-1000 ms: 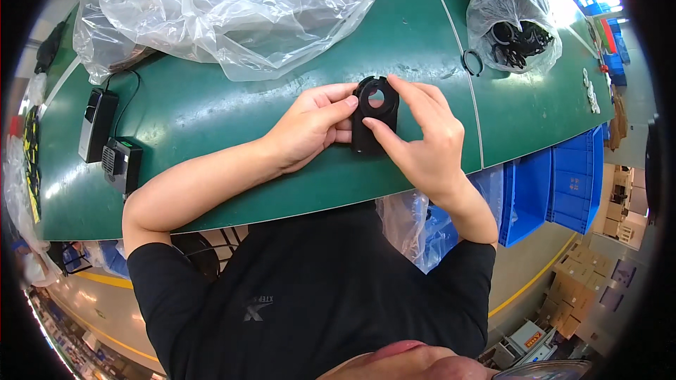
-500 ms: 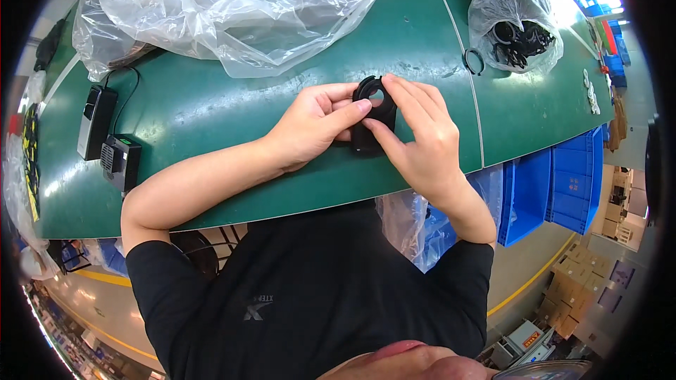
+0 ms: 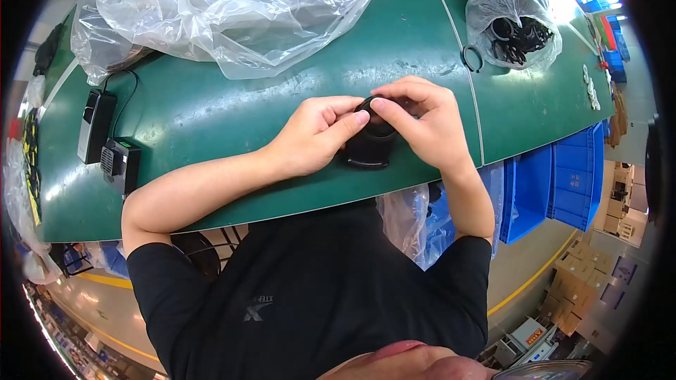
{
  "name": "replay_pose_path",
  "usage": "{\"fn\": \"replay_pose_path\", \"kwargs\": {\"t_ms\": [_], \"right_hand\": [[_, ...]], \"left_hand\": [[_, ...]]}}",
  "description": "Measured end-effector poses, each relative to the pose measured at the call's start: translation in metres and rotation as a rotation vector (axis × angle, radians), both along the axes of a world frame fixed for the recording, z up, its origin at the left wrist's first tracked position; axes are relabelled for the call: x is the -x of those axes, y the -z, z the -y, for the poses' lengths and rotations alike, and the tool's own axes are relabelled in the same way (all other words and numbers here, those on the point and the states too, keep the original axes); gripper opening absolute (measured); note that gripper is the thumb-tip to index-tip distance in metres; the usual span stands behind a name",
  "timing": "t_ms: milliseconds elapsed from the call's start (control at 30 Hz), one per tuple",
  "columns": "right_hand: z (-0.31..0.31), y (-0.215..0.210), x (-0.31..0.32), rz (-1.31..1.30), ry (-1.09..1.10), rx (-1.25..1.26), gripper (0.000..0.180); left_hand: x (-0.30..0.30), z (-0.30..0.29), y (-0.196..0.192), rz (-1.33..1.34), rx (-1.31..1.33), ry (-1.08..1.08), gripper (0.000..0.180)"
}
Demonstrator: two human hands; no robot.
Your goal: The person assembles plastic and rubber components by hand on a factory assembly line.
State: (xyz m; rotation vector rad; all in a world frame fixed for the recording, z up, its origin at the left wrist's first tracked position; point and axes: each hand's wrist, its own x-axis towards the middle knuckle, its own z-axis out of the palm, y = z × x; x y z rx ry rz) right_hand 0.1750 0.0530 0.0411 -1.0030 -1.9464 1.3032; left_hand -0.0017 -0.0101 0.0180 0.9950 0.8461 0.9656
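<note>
Since the earlier frame, the right hand (image 3: 431,123) has shifted its thumb up the black part (image 3: 369,150), which has tilted. Over the green counter (image 3: 232,116), I see the left hand (image 3: 310,135) and right grasping it between them, neither nearer; its long axis runs toward the wearer, round end (image 3: 378,129) farther off.

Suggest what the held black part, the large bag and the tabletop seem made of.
Black part: probably plastic, satin, with soft edge highlights.
Large bag: likely plastic film, glossy, with translucent creases.
Tabletop: perhaps rubber or laminate, smooth, showing blurred glare.
</note>
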Motion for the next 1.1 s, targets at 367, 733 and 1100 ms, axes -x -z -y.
{"fn": "replay_pose_path", "kwargs": {"t_ms": [367,733,1100], "right_hand": [[-0.003,0.001,0.001,-0.086,0.003,0.313,0.018],[-0.001,-0.004,0.001,-0.101,0.009,0.395,0.016],[0.018,0.006,-0.014,0.032,0.154,-0.353,0.041]], "left_hand": [[-0.001,0.000,0.006,-0.081,-0.021,-0.103,0.027],[0.002,-0.001,0.002,-0.090,0.079,-0.010,0.027],[0.001,-0.008,0.001,0.214,0.176,-0.062,0.031]]}}
